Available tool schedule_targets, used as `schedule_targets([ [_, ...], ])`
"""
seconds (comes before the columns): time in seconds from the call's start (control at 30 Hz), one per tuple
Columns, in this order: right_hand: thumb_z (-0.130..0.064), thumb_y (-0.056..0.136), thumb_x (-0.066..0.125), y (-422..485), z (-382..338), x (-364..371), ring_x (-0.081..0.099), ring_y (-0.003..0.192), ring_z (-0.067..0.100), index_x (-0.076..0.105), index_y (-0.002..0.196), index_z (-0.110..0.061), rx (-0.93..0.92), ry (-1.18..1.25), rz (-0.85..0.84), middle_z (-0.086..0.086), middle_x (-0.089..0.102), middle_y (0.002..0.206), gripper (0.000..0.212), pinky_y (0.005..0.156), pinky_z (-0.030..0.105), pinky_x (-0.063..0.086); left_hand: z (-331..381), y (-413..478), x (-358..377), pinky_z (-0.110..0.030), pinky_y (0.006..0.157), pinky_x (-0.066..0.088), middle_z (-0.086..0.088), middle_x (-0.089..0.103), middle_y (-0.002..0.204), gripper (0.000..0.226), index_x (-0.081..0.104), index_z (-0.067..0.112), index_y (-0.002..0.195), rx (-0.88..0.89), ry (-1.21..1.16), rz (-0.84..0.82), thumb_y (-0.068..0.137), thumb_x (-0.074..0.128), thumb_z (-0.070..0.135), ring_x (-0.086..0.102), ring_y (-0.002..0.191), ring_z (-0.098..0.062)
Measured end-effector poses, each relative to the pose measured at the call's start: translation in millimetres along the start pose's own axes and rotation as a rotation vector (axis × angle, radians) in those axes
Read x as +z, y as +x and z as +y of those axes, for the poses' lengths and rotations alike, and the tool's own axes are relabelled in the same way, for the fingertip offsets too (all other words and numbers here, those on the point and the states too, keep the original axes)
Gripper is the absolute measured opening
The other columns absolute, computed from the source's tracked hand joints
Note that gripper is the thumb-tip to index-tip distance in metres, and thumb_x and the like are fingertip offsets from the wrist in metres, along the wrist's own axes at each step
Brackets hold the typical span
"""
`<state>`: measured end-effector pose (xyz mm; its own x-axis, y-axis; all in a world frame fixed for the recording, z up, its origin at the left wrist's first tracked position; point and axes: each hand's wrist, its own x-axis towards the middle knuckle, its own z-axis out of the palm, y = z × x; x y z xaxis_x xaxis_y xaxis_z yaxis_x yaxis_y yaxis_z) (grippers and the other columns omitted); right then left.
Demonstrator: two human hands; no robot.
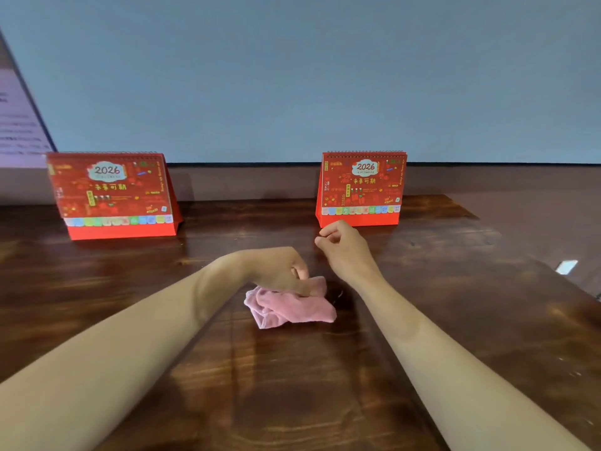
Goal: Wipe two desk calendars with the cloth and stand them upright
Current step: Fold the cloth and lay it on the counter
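Head view: the soft, light cloth [292, 309] is pinched by the left hand [276, 271] on the table [130, 281]. The right hand [344, 252] is curled, nothing held. The left calendar [113, 193] and right calendar [362, 187] are stood behind: likely light and stiff, best held by the sides.

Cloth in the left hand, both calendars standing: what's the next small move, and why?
Probably let the left hand release the cloth on the table: left calendar and right calendar already stand upright, and the right hand is empty. Whether both were wiped isn't visible.
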<state>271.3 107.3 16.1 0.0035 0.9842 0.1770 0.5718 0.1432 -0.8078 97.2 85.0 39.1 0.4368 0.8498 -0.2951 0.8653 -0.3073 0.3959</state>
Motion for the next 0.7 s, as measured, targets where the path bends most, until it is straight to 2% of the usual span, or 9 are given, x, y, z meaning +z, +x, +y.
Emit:
schedule_targets([
  [0.1, -0.031, 0.102, 0.061, -12, -5, 1, 0.061, 0.096, 0.013, 0.067, 0.108, -0.021, -0.002, -0.075, -0.043, -0.006, 0.066, 0.104, 0.013, 0.078, 0.028, 0.043, -2, -9, 2, -0.033, 0.076, 0.055, -0.001, 0.078, 0.085, 0.027, 0.078, 0.018, 0.089, 0.057, -0.088, 0.124, 0.098, 0.068, 0.042, 0.068, 0.076, -0.019],
  [0.2, -0.045, 0.104, 0.053, -22, -14, -3, 0.067, 0.095, 0.017, 0.07, 0.104, -0.025, 0.012, -0.039, -0.089, -0.006, 0.071, 0.099, 0.026, 0.08, 0.034, 0.05, -4, -20, -5, -0.024, 0.064, 0.048, 0.001, 0.066, 0.074, 0.025, 0.074, 0.015, 0.083, 0.065, -0.361, 0.303, 0.098, 0.073, 0.035, 0.057, 0.068, -0.013],
  [0.3, -0.06, 0.104, 0.044, -31, -30, -11, 0.069, 0.097, 0.012, 0.073, 0.107, -0.027, 0.052, 0.094, -0.183, -0.008, 0.075, 0.101, 0.045, 0.087, 0.033, 0.051, -9, -24, -20, -0.032, 0.075, 0.053, 0.002, 0.071, 0.081, 0.022, 0.075, 0.02, 0.079, 0.009, -0.63, 0.479, 0.096, 0.076, 0.033, 0.064, 0.078, -0.014],
  [0.37, -0.064, 0.102, 0.046, -37, -39, -15, 0.069, 0.101, 0.008, 0.074, 0.111, -0.029, 0.047, 0.182, -0.267, -0.01, 0.075, 0.106, 0.046, 0.091, 0.029, 0.05, -11, -25, -30, -0.035, 0.08, 0.052, -0.002, 0.071, 0.085, 0.018, 0.078, 0.017, 0.082, -0.029, -0.808, 0.574, 0.096, 0.076, 0.028, 0.064, 0.084, -0.019],
  [0.47, -0.056, 0.095, 0.066, -42, -47, -17, 0.066, 0.108, 0.009, 0.066, 0.124, -0.03, -0.013, 0.205, -0.351, -0.008, 0.07, 0.116, 0.039, 0.091, 0.026, 0.048, -9, -31, -40, -0.034, 0.084, 0.056, -0.005, 0.076, 0.089, 0.015, 0.08, 0.014, 0.084, -0.014, -1.013, 0.68, 0.095, 0.076, 0.023, 0.069, 0.089, -0.019],
  [0.57, -0.038, 0.085, 0.084, -43, -50, -13, 0.064, 0.109, 0.011, 0.059, 0.132, -0.033, -0.052, 0.155, -0.378, -0.004, 0.067, 0.116, 0.053, 0.095, 0.03, 0.05, -8, -36, -45, -0.036, 0.092, 0.063, -0.005, 0.082, 0.096, 0.016, 0.082, 0.015, 0.092, -0.027, -1.071, 0.732, 0.094, 0.077, 0.031, 0.076, 0.096, -0.02],
  [0.63, -0.025, 0.087, 0.081, -43, -51, -10, 0.063, 0.107, 0.015, 0.058, 0.133, -0.03, -0.061, 0.129, -0.355, -0.001, 0.065, 0.114, 0.051, 0.09, 0.031, 0.051, -7, -38, -47, -0.041, 0.095, 0.063, -0.007, 0.082, 0.102, 0.02, 0.082, 0.016, 0.097, -0.036, -1.078, 0.745, 0.094, 0.078, 0.035, 0.078, 0.103, -0.025],
  [0.7, -0.018, 0.091, 0.075, -42, -52, -7, 0.063, 0.105, 0.018, 0.062, 0.126, -0.027, -0.037, 0.137, -0.311, 0.001, 0.064, 0.112, 0.039, 0.082, 0.029, 0.05, -7, -38, -49, -0.042, 0.095, 0.063, -0.006, 0.081, 0.103, 0.02, 0.082, 0.018, 0.097, -0.041, -1.02, 0.773, 0.094, 0.077, 0.038, 0.077, 0.104, -0.024],
])
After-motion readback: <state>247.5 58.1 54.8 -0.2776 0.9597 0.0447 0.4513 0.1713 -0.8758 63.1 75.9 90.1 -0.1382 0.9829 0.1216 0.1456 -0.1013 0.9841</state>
